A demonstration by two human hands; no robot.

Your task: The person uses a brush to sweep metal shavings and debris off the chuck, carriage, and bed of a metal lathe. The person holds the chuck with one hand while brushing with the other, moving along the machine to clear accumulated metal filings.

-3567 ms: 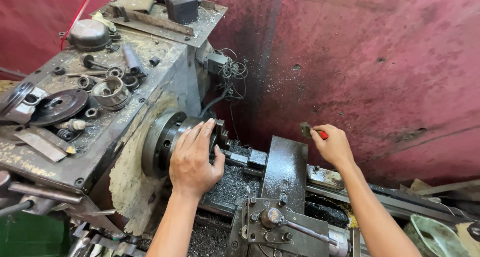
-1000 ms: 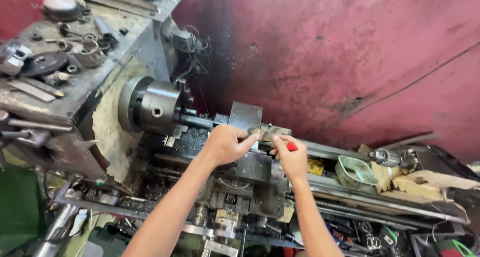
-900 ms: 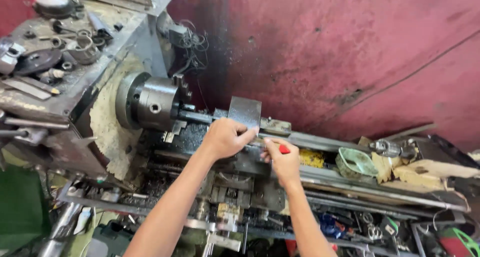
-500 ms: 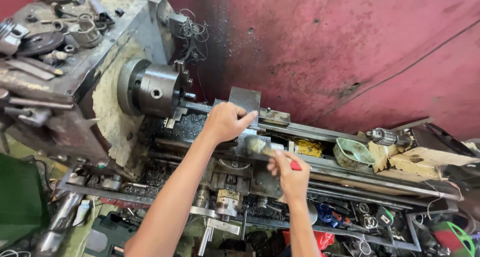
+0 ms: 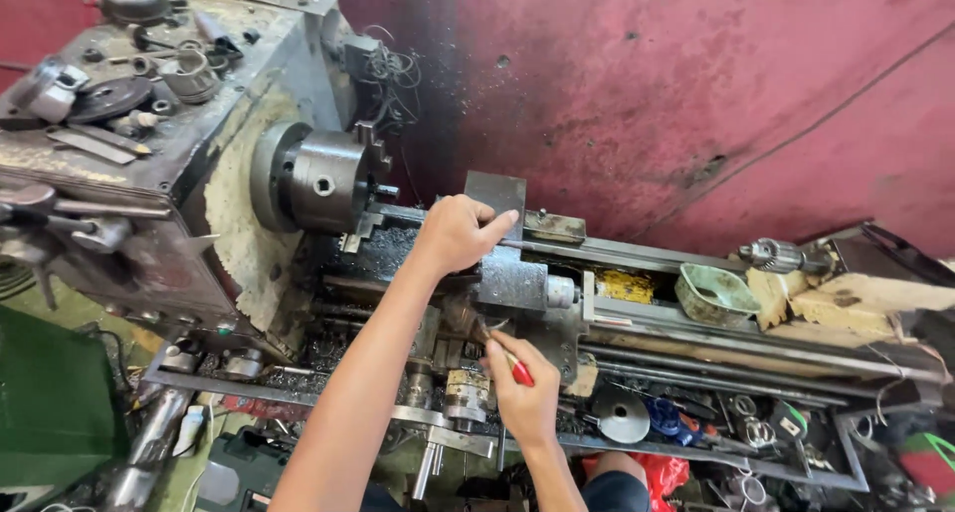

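I had my left hand [image 5: 456,235] resting flat, fingers loose, on the lathe's tool block [image 5: 509,273] near the bed's middle, while my right hand [image 5: 524,398], closed on a red-handled brush [image 5: 505,356], best swept in short strokes below it.

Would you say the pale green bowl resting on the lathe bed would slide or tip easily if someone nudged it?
The green bowl looks thin-walled and shallow, so probably light and easy to push. It sits on the narrow lathe bed near an edge, so a nudge might slide it off. Its wide mouth suggests it would sooner skid than tip.
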